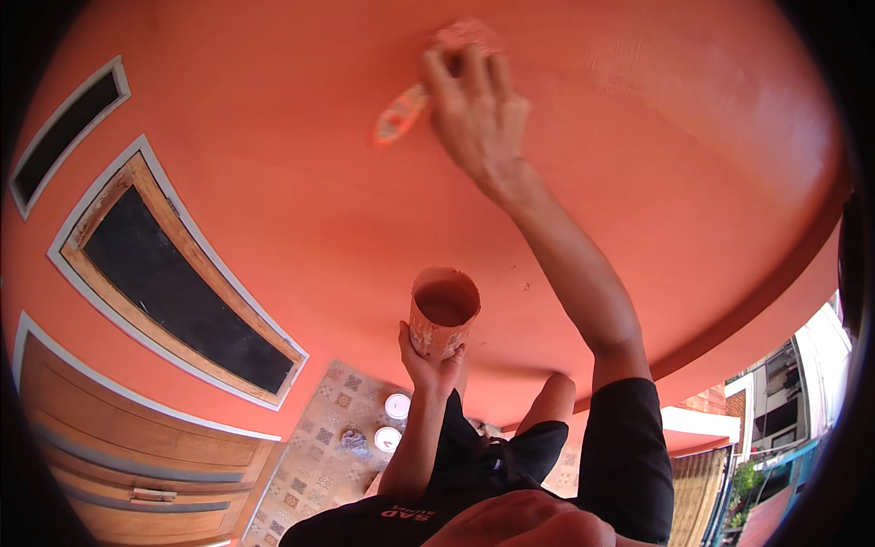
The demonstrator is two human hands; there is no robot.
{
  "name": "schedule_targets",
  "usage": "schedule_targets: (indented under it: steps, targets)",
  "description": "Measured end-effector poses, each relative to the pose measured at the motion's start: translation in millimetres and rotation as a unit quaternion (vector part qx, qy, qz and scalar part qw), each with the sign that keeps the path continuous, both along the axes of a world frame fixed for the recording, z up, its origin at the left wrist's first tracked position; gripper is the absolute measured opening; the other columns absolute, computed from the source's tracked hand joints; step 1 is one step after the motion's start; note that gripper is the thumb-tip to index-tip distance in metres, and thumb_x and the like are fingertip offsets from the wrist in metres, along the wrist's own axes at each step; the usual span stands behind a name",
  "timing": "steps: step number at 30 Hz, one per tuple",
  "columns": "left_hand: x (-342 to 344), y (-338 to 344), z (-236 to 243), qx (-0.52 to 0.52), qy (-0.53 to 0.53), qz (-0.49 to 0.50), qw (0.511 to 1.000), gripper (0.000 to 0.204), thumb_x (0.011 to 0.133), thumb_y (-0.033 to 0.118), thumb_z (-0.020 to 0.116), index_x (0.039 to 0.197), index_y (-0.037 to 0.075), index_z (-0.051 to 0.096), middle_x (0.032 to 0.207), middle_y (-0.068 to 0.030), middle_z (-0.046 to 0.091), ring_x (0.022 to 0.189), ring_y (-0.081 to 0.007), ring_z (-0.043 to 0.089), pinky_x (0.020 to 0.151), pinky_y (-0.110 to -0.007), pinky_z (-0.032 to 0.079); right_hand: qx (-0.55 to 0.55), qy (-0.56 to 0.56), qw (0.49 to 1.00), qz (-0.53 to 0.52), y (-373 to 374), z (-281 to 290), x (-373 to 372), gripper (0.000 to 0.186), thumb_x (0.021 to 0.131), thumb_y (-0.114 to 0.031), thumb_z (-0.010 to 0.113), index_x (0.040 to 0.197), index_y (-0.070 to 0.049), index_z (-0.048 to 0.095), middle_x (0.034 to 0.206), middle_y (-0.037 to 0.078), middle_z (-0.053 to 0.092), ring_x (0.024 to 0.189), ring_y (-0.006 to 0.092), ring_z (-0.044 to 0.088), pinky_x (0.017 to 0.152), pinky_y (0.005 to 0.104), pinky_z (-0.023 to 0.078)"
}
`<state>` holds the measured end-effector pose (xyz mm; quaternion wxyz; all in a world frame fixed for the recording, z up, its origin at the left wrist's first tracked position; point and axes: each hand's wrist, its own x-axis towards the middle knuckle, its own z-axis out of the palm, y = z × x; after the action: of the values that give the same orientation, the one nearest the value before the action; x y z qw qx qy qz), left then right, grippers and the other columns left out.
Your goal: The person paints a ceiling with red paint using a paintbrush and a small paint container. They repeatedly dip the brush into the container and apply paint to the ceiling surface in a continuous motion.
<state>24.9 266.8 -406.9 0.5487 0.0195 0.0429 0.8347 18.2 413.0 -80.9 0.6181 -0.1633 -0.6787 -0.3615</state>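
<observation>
Up on the orange-coral wall [346, 201], my right hand [480, 109] is closed round a paintbrush [399, 117]. The brush's handle sticks out to the lower left, a little blurred. At its working end, above my fingers, lies a lighter pink patch [467, 35] against the wall; where bristles end and wet paint begins I cannot make out. Lower down, my left hand [430, 369] grips a paint pot [436, 335] from below and holds it upright. Its outside is streaked with paint, and reddish-brown paint shows inside.
To the left are a wood-framed window [182, 264], a narrow upper window [68, 128] and a wooden door [137, 447]. Two white round containers [397, 406] and a crumpled greyish thing [354, 441] sit on the patterned tile floor [310, 465]. A curved ledge [729, 319] runs at right.
</observation>
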Motion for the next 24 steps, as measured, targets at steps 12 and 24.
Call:
schedule_targets:
  steps: [12,24]
  targets:
    - [-10.9,-31.0,9.7,-0.018,0.004,0.052,0.998,0.063,0.100,0.063,0.044,0.134,0.011,0.052,0.114,-0.0136,0.062,0.090,-0.0311,0.061,0.059,-0.032,0.048,-0.092,0.095,0.982,0.136,26.4,50.8,52.5,0.028,0.081,-0.015,0.071,0.108,-0.021,0.070,0.094,0.009,0.070,0.077,0.0330,0.070,0.049,0.0480,0.049]
    - [-10.3,-23.4,10.6,-0.007,0.012,0.035,0.999,0.059,0.100,0.062,0.045,0.134,0.014,0.053,0.115,-0.0119,0.063,0.090,-0.0299,0.063,0.060,-0.033,0.047,0.022,-0.083,0.994,0.061,9.4,1.1,-14.6,0.034,0.081,-0.007,0.069,0.113,-0.018,0.068,0.102,0.004,0.060,0.087,0.0247,0.061,0.056,0.0366,0.058]
